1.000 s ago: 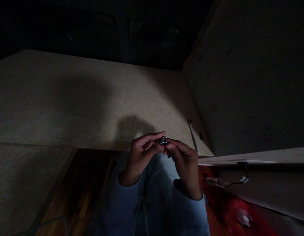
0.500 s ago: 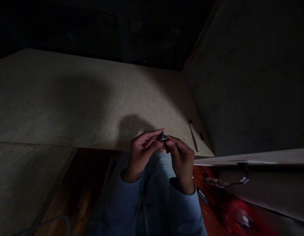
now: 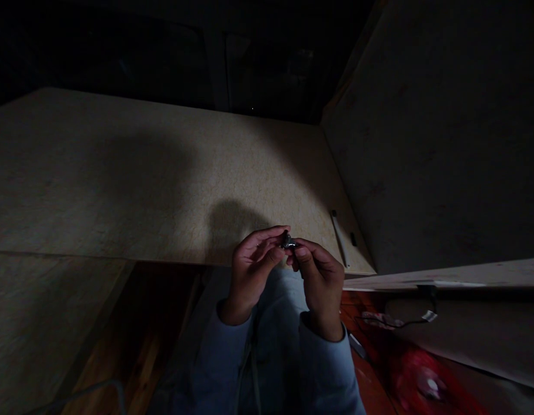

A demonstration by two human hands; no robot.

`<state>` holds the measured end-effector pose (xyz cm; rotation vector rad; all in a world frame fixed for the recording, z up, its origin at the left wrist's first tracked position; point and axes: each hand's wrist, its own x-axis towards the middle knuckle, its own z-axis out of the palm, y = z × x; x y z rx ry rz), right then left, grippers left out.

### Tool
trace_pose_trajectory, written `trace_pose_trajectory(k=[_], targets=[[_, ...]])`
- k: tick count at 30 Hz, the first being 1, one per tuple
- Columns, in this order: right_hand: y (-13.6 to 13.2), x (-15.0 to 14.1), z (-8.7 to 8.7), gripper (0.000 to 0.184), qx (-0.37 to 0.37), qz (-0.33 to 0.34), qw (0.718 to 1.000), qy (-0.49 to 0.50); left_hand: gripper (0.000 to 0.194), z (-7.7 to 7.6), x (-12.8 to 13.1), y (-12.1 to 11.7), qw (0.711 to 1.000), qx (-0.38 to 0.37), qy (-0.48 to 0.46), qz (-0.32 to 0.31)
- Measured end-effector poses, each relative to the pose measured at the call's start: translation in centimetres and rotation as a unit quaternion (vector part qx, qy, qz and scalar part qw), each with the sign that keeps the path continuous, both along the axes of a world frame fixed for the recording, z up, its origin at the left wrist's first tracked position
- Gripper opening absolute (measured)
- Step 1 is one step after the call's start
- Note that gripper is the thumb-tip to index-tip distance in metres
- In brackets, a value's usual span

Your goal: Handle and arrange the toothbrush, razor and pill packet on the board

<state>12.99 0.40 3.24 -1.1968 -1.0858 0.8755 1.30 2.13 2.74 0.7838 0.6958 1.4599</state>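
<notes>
Both my hands meet just past the near edge of a pale speckled board [image 3: 163, 190], above my lap. A small dark metal part [image 3: 287, 242] is pinched between them. My left hand [image 3: 253, 268] grips it with thumb and curled fingers from the left. My right hand [image 3: 319, 275] pinches it with thumb and forefinger from the right. The scene is dim and the part's shape is hard to make out.
A thin white stick [image 3: 340, 238] and a small dark piece [image 3: 353, 238] lie near the board's right edge. An upright panel [image 3: 431, 138] stands at the right. A second board [image 3: 443, 278] with a wired connector [image 3: 428, 314] juts in. Wood floor [image 3: 132, 346] and something red [image 3: 405, 369] lie below.
My hands have lifted slightly and drawn closer together, turning the small part between the fingertips. Nothing else has moved.
</notes>
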Motion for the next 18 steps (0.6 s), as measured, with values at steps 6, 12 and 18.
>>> trace_pose_trajectory(k=[6,12,18], targets=[[-0.01,0.29,0.13,0.019,0.001,0.020,1.000,0.005,0.040,-0.06,-0.39,0.12,1.000,-0.010,-0.014,-0.007],[0.01,0.52,0.04,0.022,0.001,0.031,1.000,0.004,0.041,-0.26,-0.50,0.02,1.000,-0.002,-0.014,-0.023],[0.12,0.75,-0.08,0.020,0.002,0.038,0.999,0.005,0.034,0.55,-0.74,-0.23,0.999,-0.010,0.005,-0.042]])
